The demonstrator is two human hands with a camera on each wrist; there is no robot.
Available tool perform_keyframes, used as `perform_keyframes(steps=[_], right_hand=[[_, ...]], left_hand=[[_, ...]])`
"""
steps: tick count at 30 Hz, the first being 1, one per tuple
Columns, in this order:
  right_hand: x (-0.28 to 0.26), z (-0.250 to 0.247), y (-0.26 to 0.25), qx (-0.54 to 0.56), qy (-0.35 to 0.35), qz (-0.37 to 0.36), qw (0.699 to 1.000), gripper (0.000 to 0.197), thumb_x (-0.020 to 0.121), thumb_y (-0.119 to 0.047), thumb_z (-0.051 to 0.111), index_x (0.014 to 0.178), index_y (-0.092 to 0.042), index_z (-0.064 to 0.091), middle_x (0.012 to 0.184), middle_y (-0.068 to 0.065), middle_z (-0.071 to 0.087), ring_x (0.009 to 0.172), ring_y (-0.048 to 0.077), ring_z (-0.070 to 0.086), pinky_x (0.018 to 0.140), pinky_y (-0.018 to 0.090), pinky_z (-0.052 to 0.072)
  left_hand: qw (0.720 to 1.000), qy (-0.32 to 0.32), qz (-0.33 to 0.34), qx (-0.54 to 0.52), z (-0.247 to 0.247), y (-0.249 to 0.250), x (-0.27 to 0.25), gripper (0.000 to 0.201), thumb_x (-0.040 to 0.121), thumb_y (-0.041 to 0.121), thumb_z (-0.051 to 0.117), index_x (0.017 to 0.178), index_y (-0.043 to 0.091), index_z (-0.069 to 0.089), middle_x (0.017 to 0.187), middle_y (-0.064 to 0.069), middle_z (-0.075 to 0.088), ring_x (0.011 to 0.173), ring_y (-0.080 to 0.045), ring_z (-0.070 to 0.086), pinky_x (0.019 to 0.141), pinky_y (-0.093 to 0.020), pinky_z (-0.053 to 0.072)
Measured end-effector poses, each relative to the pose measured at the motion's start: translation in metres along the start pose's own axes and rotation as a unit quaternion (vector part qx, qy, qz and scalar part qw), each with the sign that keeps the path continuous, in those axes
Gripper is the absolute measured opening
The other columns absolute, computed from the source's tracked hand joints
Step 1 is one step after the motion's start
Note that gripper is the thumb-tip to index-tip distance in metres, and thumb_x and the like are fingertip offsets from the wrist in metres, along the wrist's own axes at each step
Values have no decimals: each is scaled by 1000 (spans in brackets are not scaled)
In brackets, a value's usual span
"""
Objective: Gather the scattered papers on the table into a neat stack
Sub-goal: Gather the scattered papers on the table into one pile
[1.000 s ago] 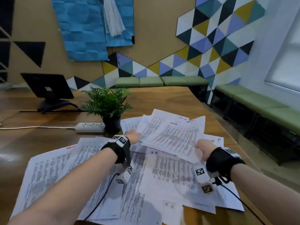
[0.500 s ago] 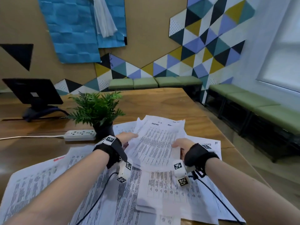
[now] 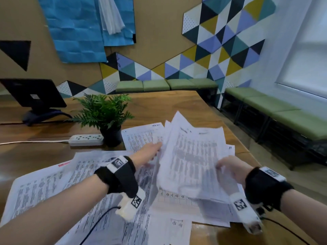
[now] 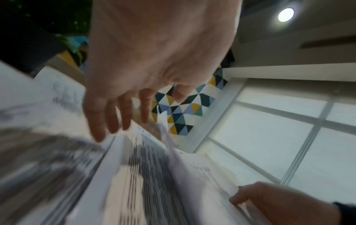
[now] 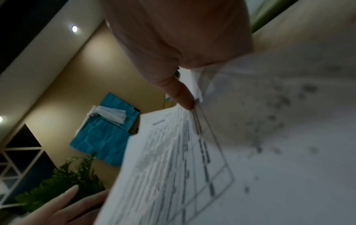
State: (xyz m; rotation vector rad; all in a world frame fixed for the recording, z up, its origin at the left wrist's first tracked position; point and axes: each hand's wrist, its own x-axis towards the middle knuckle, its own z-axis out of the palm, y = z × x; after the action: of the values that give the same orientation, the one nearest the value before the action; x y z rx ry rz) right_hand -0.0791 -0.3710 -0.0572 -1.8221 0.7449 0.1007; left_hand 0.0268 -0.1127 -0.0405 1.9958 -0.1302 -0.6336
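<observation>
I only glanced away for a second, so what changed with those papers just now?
Both hands drew together and raised the gathered sheets off the table; the right hand grips their right edge, the left hand supports the left. The other papers, plant and power strip stayed put.

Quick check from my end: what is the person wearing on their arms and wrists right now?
Both forearms are bare, with no sleeves in view. Each wrist carries a black padded band topped by a white tag with a dark square marker. Under each wrist hangs a white camera unit bearing a black-and-white square code, with a thin black cable trailing back from it.
</observation>
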Motion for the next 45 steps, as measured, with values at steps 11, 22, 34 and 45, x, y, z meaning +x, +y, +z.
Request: perform_keyframes(steps=[11,22,34,45], right_hand=[[-38,9,27,-123,-43,39,991,17,89,-1,47,102,-10,48,92,13,53,74,25,48,64,29,42],[-31,-16,19,-38,30,4,999,22,95,-17,45,108,-4,56,77,7,51,59,17,46,50,24,36],[-3,17,-15,77,-42,50,995,21,92,-34,56,88,-13,55,77,5,49,66,19,48,55,28,40],[10,25,-19,-26,62,-110,992,44,86,0,47,129,-6,43,116,15,54,108,34,53,84,41,45]], left_hand=[[990,-43,-76,-108,37,-22,-17,64,88,25,61,144,4,38,153,-11,35,138,-30,37,111,-39,31],[984,130,23,-121,-16,-23,-18,62,91,-5,50,147,9,29,139,-9,47,115,-30,50,91,-35,43],[990,73,-77,-97,-7,-43,37,29,68,-2,53,96,-2,51,101,-18,57,87,-32,60,79,-39,48],[987,101,25,124,15,-23,11,25,96,37,41,93,14,50,91,-9,55,81,-26,55,79,-36,50]])
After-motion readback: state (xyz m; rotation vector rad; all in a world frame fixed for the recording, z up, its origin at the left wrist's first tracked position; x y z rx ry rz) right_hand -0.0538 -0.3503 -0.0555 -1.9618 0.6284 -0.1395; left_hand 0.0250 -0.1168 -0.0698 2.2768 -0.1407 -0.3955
